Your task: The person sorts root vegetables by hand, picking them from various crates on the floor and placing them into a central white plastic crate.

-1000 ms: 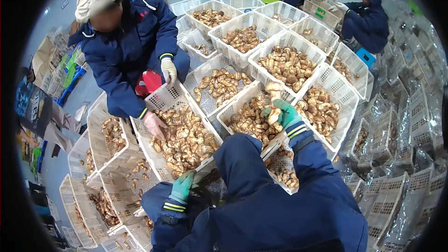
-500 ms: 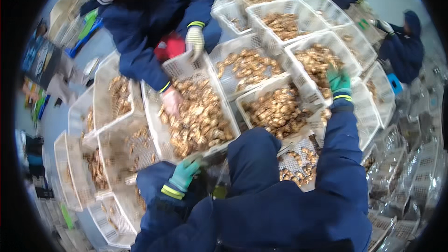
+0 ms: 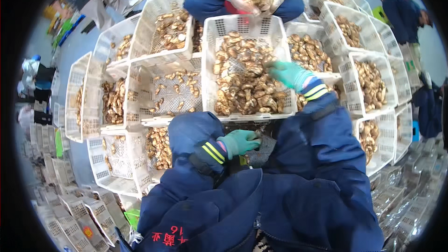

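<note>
A white perforated crate (image 3: 209, 65) full of brown and cream mushrooms (image 3: 247, 98) stands straight ahead of me. Over its right side reaches my right hand (image 3: 288, 74) in a green glove, slightly blurred. Its fingers stretch leftward at the mushrooms, and I see nothing held in them. My left hand (image 3: 239, 143), gloved the same, hangs between my knees below the crate's near edge. Its fingers are curled around a small dark brownish thing at their tips, too little of it showing to name.
Opposite me a co-worker's gloved hands (image 3: 261, 1) hold mushrooms above the crate's far end. More white crates with mushrooms stand on both sides, such as a sparsely filled crate (image 3: 175, 88) at left and a fuller crate (image 3: 371, 81) at right. Stacked crates (image 3: 88, 219) line the lower left.
The view has turned right and levelled. My right hand has left a crate at the far right for the crate in front; my left hand has dropped from that crate's edge. The co-worker's hands have lifted mushrooms.
</note>
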{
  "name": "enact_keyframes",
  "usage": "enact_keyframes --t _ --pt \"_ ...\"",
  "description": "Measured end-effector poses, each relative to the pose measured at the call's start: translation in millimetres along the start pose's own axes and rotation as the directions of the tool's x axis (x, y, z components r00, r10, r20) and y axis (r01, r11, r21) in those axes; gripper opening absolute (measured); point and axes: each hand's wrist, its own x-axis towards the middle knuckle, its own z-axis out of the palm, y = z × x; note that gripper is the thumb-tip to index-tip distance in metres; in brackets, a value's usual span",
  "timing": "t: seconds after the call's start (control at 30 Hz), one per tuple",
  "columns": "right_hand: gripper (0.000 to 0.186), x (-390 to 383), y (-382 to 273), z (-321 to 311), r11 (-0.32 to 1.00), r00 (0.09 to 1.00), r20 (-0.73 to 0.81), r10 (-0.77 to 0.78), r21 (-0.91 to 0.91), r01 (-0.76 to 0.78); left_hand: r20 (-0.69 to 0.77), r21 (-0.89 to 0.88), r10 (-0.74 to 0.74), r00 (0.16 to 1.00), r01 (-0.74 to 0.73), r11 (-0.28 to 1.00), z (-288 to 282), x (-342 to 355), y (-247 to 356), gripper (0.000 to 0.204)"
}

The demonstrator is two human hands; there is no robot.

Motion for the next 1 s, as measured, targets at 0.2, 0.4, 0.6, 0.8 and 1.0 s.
enact_keyframes --t 0.2,0.4,0.6,0.8,1.0 --pt "0.033 31.6 33.4 103.8 0.824 0.772 0.345 0.534 -0.417 -0.384 -0.002 -0.139 0.054 0.999 -0.054 0.989 -3.8 -4.6 16.0 0.032" --pt "0.060 24.8 -17.1 139.8 0.678 0.712 0.150 0.686 -0.486 -0.551 -0.022 -0.178 0.136 0.990 -0.138 0.974 -2.8 -7.4 10.8 0.035" --pt "0.058 27.8 -11.9 142.5 0.618 0.654 0.092 0.751 -0.444 -0.649 -0.075 -0.165 0.147 0.986 -0.158 0.974 -2.3 -0.9 8.2 0.038" --pt "0.037 21.0 -36.0 75.8 0.753 0.752 -0.107 0.651 -0.032 -0.657 -0.389 -0.373 -0.036 0.920 -0.122 0.920 -15.6 4.9 8.7 0.048" --pt "0.036 -29.0 -110.2 34.5 0.431 0.895 -0.139 0.424 0.900 -0.064 -0.557 -0.582 0.041 0.829 -0.426 0.693 -7.0 15.8 -5.6 0.069"
